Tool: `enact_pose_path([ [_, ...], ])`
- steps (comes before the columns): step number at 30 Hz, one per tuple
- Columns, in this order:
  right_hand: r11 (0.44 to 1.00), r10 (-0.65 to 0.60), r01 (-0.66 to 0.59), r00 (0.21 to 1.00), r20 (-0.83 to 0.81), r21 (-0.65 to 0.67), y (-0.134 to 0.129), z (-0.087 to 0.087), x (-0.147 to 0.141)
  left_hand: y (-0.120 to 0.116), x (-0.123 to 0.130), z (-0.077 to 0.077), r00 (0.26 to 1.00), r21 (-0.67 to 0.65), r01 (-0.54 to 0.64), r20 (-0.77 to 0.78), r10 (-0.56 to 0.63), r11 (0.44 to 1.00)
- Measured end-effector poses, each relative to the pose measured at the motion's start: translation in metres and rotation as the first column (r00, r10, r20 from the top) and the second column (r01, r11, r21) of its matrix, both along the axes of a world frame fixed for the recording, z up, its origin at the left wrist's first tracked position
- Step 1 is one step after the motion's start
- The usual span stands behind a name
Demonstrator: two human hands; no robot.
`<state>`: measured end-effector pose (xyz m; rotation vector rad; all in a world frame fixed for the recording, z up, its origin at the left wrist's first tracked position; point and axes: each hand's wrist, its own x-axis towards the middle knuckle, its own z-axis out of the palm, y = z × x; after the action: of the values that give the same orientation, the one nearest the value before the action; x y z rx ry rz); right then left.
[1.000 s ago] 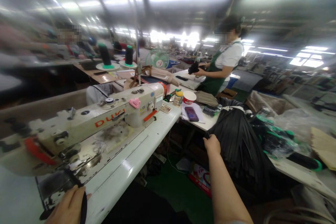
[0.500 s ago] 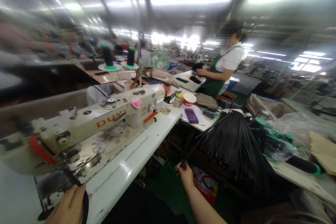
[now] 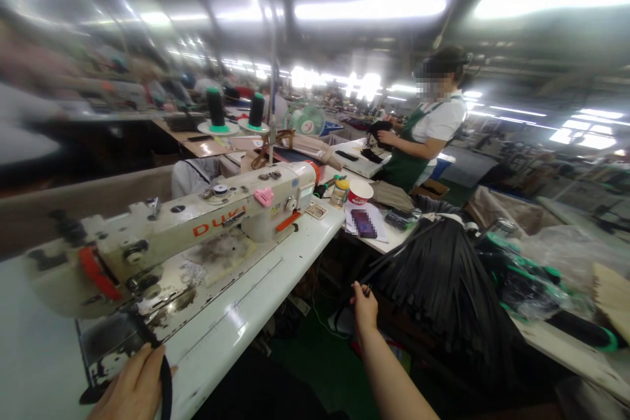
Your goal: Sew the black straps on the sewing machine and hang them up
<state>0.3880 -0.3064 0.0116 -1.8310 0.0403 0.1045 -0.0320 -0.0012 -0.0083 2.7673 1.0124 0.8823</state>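
My left hand [image 3: 132, 384] rests at the lower left on the sewing machine's bed, its fingers together on a black strip [image 3: 166, 387] that runs over the table edge side. The white sewing machine [image 3: 221, 213] stands just beyond it. My right hand [image 3: 365, 307] is out over the gap between the tables, fingers closed on something dark and thin that I cannot make out. Right beside that hand hangs a large bundle of black strips [image 3: 443, 275], tied with white at its top.
On the side table lie a phone [image 3: 363, 223], a red and white cup [image 3: 360, 192] and a yellow-lidded jar [image 3: 339, 193]. Thread cones [image 3: 215, 110] stand behind the machine. A person in a green apron [image 3: 411, 151] works beyond. Wrapped spools [image 3: 526, 275] lie at right.
My right hand has moved up and to the right, nearer the black bundle. My left hand keeps its place on the strip. The whole view has shifted slightly.
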Motion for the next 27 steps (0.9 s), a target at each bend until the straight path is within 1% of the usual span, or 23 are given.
enact_pose_path([
  [3,0.989,0.146,-0.144,0.985,-0.089,0.026,0.011,-0.014,-0.042,-0.010,0.008,0.024,1.000,-0.034,0.004,-0.008,-0.004,0.999],
  [5,0.974,0.225,-0.220,0.963,-0.148,0.048,0.015,-0.020,-0.062,-0.018,0.009,0.041,0.999,-0.055,-0.003,-0.035,0.001,0.998],
  [7,0.968,0.250,-0.242,0.951,-0.179,0.069,0.017,-0.018,-0.067,-0.026,0.007,0.055,0.998,-0.060,0.001,-0.056,-0.004,0.998],
  [10,0.974,0.220,-0.206,0.961,-0.167,0.094,0.016,0.000,-0.048,-0.040,-0.003,0.066,0.996,-0.056,0.035,-0.083,-0.039,0.998],
  [13,0.979,0.190,-0.179,0.974,-0.120,0.103,0.017,0.025,-0.026,-0.049,-0.009,0.066,0.992,-0.048,0.069,-0.101,-0.073,0.997],
  [15,0.977,0.198,-0.190,0.976,-0.088,0.094,0.022,0.040,-0.023,-0.052,-0.008,0.062,0.993,-0.042,0.059,-0.103,-0.063,0.997],
  [17,0.972,0.227,-0.222,0.972,-0.061,0.077,0.030,0.051,-0.029,-0.053,-0.003,0.057,0.994,0.003,0.018,-0.109,-0.018,1.000],
  [19,0.957,0.285,-0.282,0.958,-0.042,0.062,0.040,0.059,-0.042,-0.054,0.004,0.053,0.991,0.087,-0.029,-0.127,0.040,0.996],
  [21,0.937,0.350,-0.349,0.936,-0.026,0.032,0.048,0.065,-0.054,-0.058,0.010,0.052,0.984,0.173,-0.067,-0.150,0.093,0.983],
  [24,0.913,0.399,-0.396,0.917,0.018,-0.095,0.056,0.070,-0.059,-0.065,0.017,0.057,0.975,0.223,-0.119,-0.159,0.156,0.968],
  [26,0.857,0.498,-0.484,0.866,0.046,-0.176,0.062,0.069,-0.052,-0.068,0.023,0.060,0.968,0.221,-0.149,-0.167,0.188,0.964],
  [27,0.806,0.580,-0.566,0.813,0.043,-0.175,0.066,0.069,-0.047,-0.067,0.026,0.061,0.967,0.220,-0.147,-0.172,0.187,0.964],
])
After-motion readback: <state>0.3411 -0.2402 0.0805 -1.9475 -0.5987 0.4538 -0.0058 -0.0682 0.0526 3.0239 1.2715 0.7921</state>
